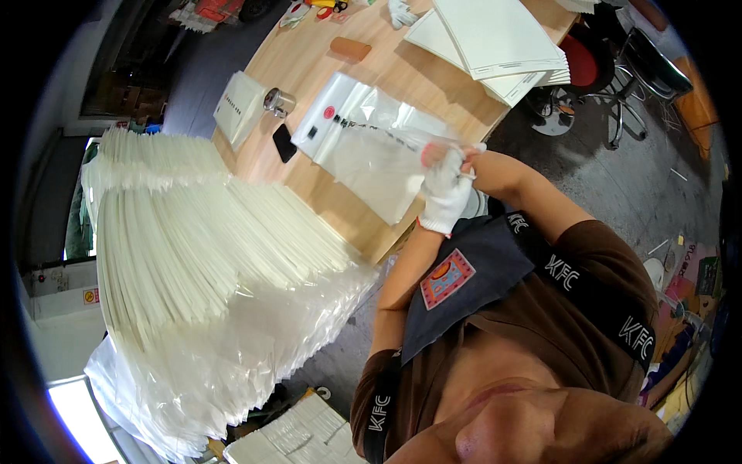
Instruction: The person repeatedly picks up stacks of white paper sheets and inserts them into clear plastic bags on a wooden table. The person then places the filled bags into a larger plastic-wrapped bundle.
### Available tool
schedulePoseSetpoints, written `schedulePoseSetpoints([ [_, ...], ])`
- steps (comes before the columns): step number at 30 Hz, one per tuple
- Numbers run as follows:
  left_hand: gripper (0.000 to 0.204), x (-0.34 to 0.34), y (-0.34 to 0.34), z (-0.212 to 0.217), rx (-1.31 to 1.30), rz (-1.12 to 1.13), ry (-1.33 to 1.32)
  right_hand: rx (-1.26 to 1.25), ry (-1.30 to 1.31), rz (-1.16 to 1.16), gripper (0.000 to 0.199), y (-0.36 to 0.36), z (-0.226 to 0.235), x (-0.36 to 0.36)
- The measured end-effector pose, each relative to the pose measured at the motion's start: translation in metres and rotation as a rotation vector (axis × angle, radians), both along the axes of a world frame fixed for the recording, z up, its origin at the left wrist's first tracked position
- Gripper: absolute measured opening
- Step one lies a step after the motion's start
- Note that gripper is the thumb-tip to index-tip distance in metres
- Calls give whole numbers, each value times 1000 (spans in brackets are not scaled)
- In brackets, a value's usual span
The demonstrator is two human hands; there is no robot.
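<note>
Reading by clock from the gloved left hand, between eight and nine o'clock stands the tall stack of white sheets in clear film [201, 255]; keep elbow and sleeve off its loose, crinkled ends, which could snag. At ten o'clock a white packet [238, 112] and a round metal tin [279, 102] sit on the table [309, 62], with a black phone [284, 144] just beside them at half past nine; a wide sweep of film might drag these. The brown roll [350, 49] at eleven o'clock is well apart.

The clear plastic bag [371, 158] lies at ten o'clock, across the table, its near end rising to the hands. It looks slippery and thin, so a light pinch at the edge, pulled evenly, should serve better than a bunched fist, which would crease it.

The left hand [446, 193], in a white glove, is closed on the bag's near end. The right hand [468, 160] meets it at one o'clock, blurred and partly covered; I cannot tell its grip. Pulling both hands squarely should keep the film flat.

Between twelve and one o'clock, white boards [495, 42] lie fanned; lift clear of their corners.
</note>
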State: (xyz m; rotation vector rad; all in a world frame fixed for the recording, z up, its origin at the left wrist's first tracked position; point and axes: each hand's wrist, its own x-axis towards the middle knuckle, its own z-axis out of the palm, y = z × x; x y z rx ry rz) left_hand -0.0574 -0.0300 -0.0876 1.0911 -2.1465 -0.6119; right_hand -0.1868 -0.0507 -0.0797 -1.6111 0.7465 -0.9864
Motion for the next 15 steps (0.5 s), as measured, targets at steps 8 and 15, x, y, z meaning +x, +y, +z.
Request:
schedulePoseSetpoints([
  [8, 20, 70, -51, -65, 322, 346, 391, -348, 995, -325, 44, -106, -97, -62],
  [15, 24, 34, -84, -93, 566, 213, 507, -311, 1435, -613, 23, -151, -85, -124],
])
